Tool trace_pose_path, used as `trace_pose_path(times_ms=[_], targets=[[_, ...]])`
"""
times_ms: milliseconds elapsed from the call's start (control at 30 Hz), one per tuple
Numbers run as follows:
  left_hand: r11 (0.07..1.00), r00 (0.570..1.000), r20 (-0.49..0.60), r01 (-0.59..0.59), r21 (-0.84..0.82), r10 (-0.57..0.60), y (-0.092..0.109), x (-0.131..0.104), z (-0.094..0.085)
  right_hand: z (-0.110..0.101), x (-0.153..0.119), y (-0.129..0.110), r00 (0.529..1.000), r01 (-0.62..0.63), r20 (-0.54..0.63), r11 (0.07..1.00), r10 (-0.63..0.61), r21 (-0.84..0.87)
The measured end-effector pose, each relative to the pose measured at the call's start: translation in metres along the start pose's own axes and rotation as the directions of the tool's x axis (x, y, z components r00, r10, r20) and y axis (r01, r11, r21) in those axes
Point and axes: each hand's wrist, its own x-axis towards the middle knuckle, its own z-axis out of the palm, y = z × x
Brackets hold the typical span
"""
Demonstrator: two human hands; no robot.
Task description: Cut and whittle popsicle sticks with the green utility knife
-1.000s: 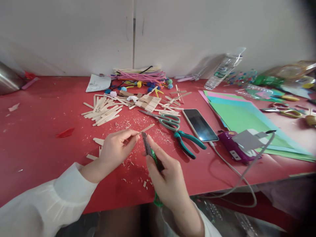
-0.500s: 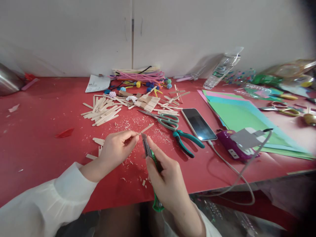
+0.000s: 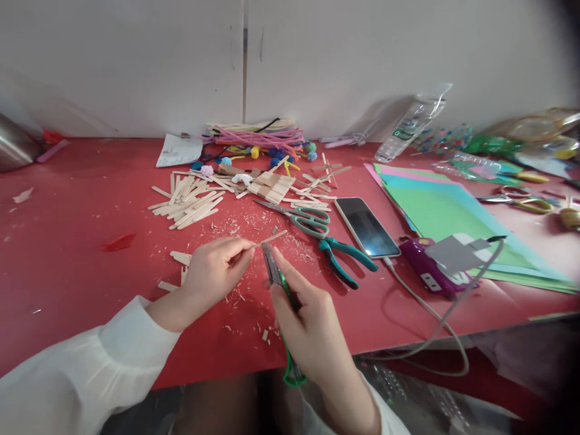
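Note:
Between the thumb and fingers of my left hand (image 3: 217,266) is pinched a thin wooden craft stick (image 3: 274,237), its free end pointing right and away. My right hand (image 3: 308,320) is wrapped round a green utility knife (image 3: 273,269), with the blade up against the stick just beyond my left fingertips. The knife's green end sticks out below my right palm. Fine wood shavings (image 3: 242,296) lie scattered on the red table beneath both hands. Cut stick pieces (image 3: 181,258) lie partly hidden behind my left wrist.
Loose craft sticks (image 3: 190,202) and a stick bundle (image 3: 272,186) lie farther back. Grey-handled scissors (image 3: 310,221), teal-handled pliers (image 3: 347,263) and a phone (image 3: 367,228) on a white cable are to the right. Coloured paper (image 3: 444,211), a purple power block (image 3: 430,266) and a tilted bottle (image 3: 410,127) stand beyond.
The knife and my right hand have shifted slightly right and down along the stick. The stick's free end sits a little farther right; my left hand has barely moved.

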Motion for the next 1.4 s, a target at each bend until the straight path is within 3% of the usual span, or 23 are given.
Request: trace_pose_path(times_ms=[133,233,400,667,800,1033,1267,1400], targets=[[0.981,0.989,-0.019,-0.144,0.134,0.147,-0.005,-0.001,0.001,-0.003,-0.001,-0.002,1.0,-0.009,0.009,1.0,0.009,-0.008],[0.974,0.985,-0.033,-0.165,0.156,0.172,-0.005,-0.001,0.001,-0.004,-0.001,-0.005,0.998,-0.061,0.029,0.996,0.06,0.065],[0.998,0.998,-0.036,-0.056,0.037,0.057,-0.001,0.0,-0.001,-0.002,0.001,-0.006,0.99,-0.136,0.051,0.974,0.128,0.182],[0.982,0.988,0.059,0.149,-0.118,-0.143,0.003,0.001,-0.003,0.001,0.001,-0.001,0.998,-0.054,-0.003,0.99,0.055,0.132],[0.981,0.987,0.076,0.15,-0.125,-0.141,0.003,0.0,-0.003,0.002,0.0,0.001,0.999,-0.037,-0.008,0.995,0.038,0.092],[0.998,1.0,0.003,0.008,-0.055,-0.008,0.003,0.0,-0.001,0.002,0.002,0.001,1.0,-0.024,-0.001,0.996,0.024,0.08],[0.99,0.996,0.017,0.09,-0.104,-0.089,0.002,-0.001,-0.001,0.005,0.003,0.003,0.995,-0.098,0.022,0.956,0.095,0.278],[0.976,0.986,0.039,0.165,-0.141,-0.162,0.0,0.0,-0.002,0.006,0.002,0.007,0.994,0.079,-0.075,0.996,-0.076,0.041]])
